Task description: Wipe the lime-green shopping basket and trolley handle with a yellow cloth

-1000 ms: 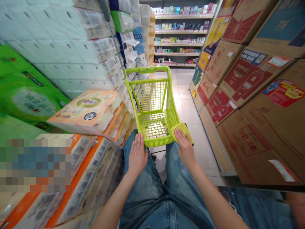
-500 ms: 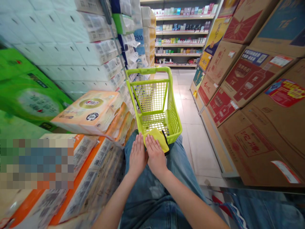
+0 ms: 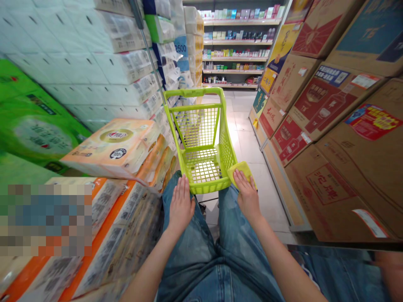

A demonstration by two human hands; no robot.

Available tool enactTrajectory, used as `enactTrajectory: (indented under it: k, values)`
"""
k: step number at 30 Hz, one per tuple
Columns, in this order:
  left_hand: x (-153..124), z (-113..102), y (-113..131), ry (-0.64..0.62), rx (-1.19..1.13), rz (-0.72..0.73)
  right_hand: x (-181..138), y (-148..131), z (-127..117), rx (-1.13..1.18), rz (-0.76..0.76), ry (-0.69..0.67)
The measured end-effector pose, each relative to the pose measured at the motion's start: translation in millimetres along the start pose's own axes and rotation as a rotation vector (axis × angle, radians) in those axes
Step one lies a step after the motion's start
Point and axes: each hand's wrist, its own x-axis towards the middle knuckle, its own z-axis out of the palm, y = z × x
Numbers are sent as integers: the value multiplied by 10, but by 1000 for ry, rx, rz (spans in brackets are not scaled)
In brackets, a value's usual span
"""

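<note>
A small lime-green plastic shopping cart (image 3: 204,138) stands in a store aisle right in front of my knees, its basket empty. My left hand (image 3: 181,203) lies flat on my left thigh in blue jeans, fingers stretched toward the cart's near rim. My right hand (image 3: 248,196) presses flat on a yellow cloth (image 3: 239,171) at the cart's near right corner, fingers extended over it.
Stacks of tissue packs (image 3: 116,147) in orange, white and green wrap crowd the left side. Cardboard cartons (image 3: 340,126) line the right. Tiled floor (image 3: 248,142) runs ahead to product shelves (image 3: 236,46) at the far end.
Half a second ago my right hand and the cloth were at the cart's near left edge beside my left hand; they have swept back right to the corner. My left hand stayed put.
</note>
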Motion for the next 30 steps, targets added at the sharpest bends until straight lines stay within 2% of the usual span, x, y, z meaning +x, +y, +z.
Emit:
enactTrajectory:
  k: [3, 11, 14, 17, 20, 26, 28, 30]
  values:
    - [0, -2, 4, 4, -10, -2, 13, -152, 47, 7, 41, 10]
    - [-16, 20, -32, -1, 3, -5, 125, -1231, 474, 116, -120, -128]
    - [-22, 19, -59, 3, 3, 6, 174, -1350, 539, 123, -162, -135]
    - [-14, 11, -58, -9, 4, 11, 153, -1208, 467, 105, -232, -158]
    - [-4, 9, -33, -10, 4, 1, 77, -907, 315, 74, -249, -162]
    - [-3, 23, -8, 7, -8, 0, 9, -183, 47, -7, -110, -35]
    - [-2, 20, -11, 11, -10, 3, 20, -46, 12, -23, -57, -1]
    - [0, 14, -12, 18, -20, 6, 22, -33, 16, -37, -5, 25]
